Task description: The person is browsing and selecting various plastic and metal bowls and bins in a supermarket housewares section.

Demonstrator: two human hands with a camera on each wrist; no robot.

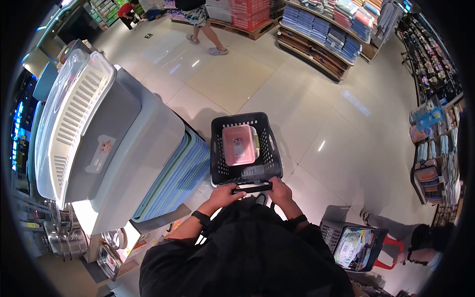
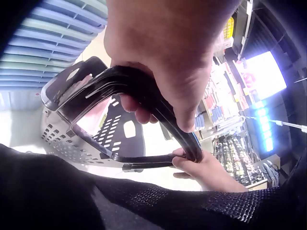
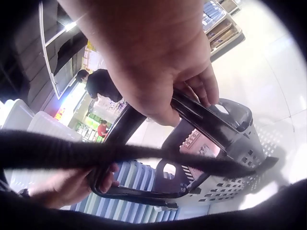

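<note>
A dark grey shopping basket (image 1: pixel 216 166) with slotted sides hangs in front of the body in the head view. Inside it lies a pink plastic container (image 1: pixel 237 138), overlapping a whitish item with a green part (image 1: pixel 256 143). My left hand (image 1: pixel 223 195) grips the left end of the black basket handle (image 1: pixel 253 188); in the left wrist view its fingertips (image 2: pixel 142 115) curl under the bar. The right hand (image 1: pixel 281 191) holds the handle's other end, and in the right wrist view its fingers (image 3: pixel 208 86) wrap over it. A dark strap (image 3: pixel 144 154) crosses that view.
Stacked plastic tubs (image 1: pixel 143 128) rise close on the left. Behind at right, a person's hand (image 1: pixel 420 255) is by another basket (image 1: pixel 371 257) with a red handle. Ahead stand a textile shelf (image 1: pixel 316 44) and a walking person's leg (image 1: pixel 213 37) on the tiled floor (image 1: pixel 307 119).
</note>
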